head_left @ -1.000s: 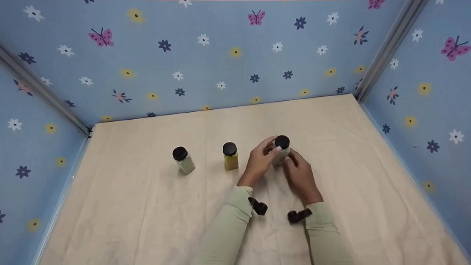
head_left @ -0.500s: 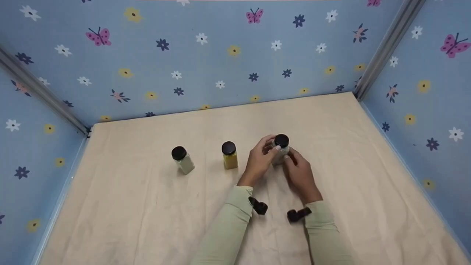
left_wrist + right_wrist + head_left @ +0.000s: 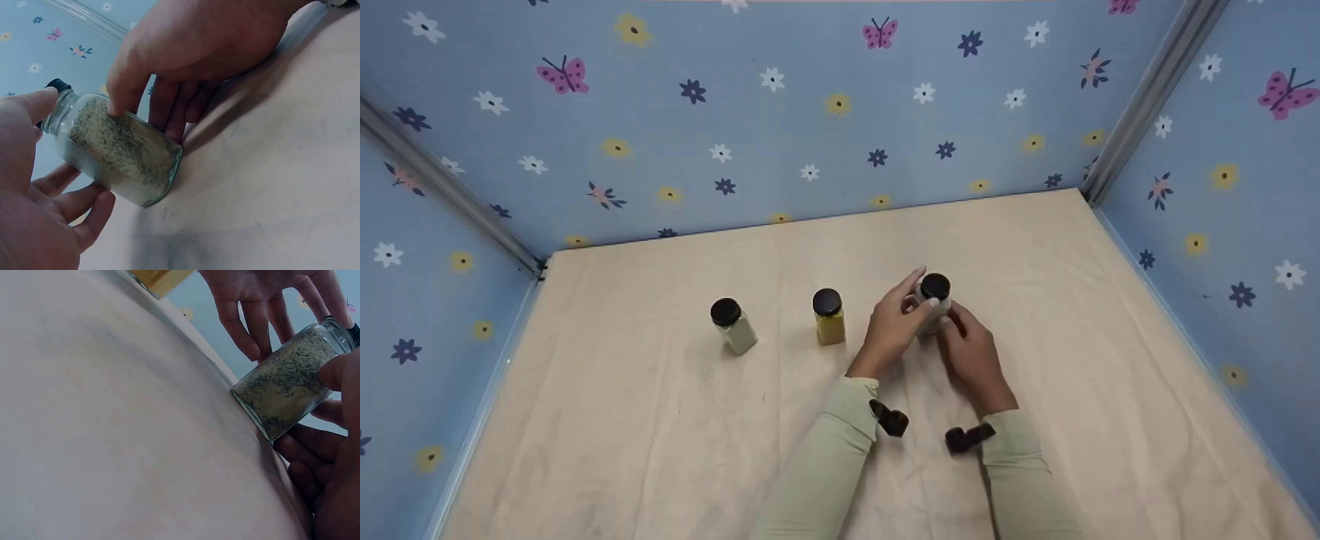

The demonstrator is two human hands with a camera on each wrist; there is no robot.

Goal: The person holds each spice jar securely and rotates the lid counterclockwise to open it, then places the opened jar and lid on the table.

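Note:
A glass spice jar [image 3: 932, 319] with a black lid [image 3: 935, 286] stands at the cloth between both hands. Greenish-brown flakes fill the jar [image 3: 121, 143], as the left wrist view shows. My right hand [image 3: 973, 356] grips its lower body, thumb on the near side, other fingers curled behind. My left hand [image 3: 892, 328] has its thumb at the lid's edge and its index finger stretched out past the lid. In the right wrist view the left hand's remaining fingers [image 3: 256, 323] hang beside the glass. The jar's base meets the cloth in that view.
To the left stand a jar of yellow powder [image 3: 831, 328] and a jar of pale green powder [image 3: 740, 335], both black-lidded. A beige cloth [image 3: 660, 420] covers the table. Blue flowered walls [image 3: 802, 127] enclose its back and sides.
My left index finger has straightened and lifted away from the lid, and the left hand has shifted slightly right. The right hand and the jar stay in place.

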